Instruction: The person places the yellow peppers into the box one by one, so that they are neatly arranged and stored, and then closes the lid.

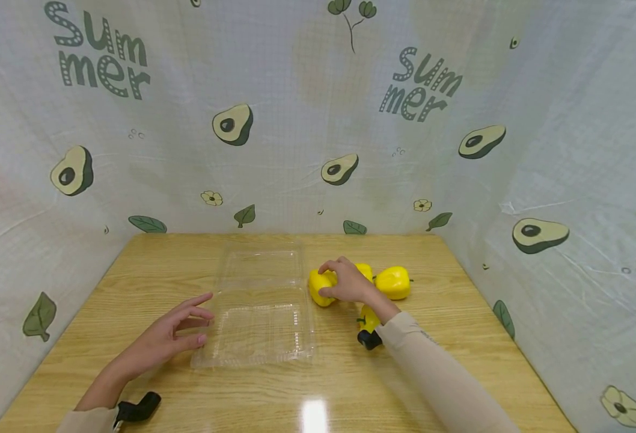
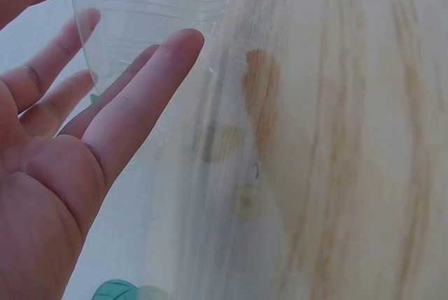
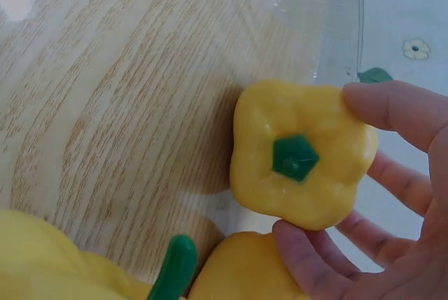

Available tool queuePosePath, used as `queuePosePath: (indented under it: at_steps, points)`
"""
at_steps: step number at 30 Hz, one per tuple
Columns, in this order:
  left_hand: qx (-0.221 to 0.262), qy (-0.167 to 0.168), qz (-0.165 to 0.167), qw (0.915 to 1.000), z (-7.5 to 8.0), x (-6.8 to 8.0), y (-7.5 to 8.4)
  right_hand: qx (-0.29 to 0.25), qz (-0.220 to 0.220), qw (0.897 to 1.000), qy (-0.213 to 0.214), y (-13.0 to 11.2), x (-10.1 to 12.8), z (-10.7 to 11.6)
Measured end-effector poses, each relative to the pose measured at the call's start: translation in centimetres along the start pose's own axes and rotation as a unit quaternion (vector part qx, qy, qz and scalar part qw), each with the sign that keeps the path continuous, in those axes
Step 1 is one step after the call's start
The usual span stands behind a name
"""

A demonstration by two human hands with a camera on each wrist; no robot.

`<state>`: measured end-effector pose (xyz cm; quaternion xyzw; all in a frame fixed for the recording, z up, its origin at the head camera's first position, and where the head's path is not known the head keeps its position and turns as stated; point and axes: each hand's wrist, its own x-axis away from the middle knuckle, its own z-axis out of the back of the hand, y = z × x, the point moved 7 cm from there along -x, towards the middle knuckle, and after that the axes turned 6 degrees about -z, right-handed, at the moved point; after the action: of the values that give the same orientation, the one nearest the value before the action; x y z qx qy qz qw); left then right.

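A clear plastic clamshell box point(image 1: 258, 307) lies open on the wooden table point(image 1: 318, 391), lid toward the back. My left hand point(image 1: 201, 319) hovers open just left of the box, fingers point(image 2: 140, 97) straight beside its clear wall point(image 2: 154, 6), holding nothing. To the right of the box my right hand point(image 1: 333, 281) grips a yellow bell pepper point(image 1: 320, 288). In the right wrist view its green-capped top point(image 3: 301, 156) sits pinched between thumb and fingers point(image 3: 406, 115). Another yellow pepper point(image 1: 392, 282) lies just right, one point(image 1: 365, 270) behind the hand, one point(image 1: 369, 319) under my wrist.
Patterned cloth walls point(image 1: 540, 180) close in the table at the back and both sides. Black wrist-camera mounts show at my left wrist point(image 1: 136, 409) and right wrist point(image 1: 369, 340). Bare wood lies in front of the box and at the far right point(image 1: 458, 313).
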<state>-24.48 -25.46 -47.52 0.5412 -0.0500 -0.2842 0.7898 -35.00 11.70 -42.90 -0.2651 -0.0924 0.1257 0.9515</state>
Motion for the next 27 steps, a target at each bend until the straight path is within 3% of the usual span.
queuePosePath:
  at_steps: [27]
  points:
    - [0.008,0.003,0.003,1.0000,0.05,-0.05,-0.42,0.017,0.047,0.998,-0.041,0.02,0.31,0.26]
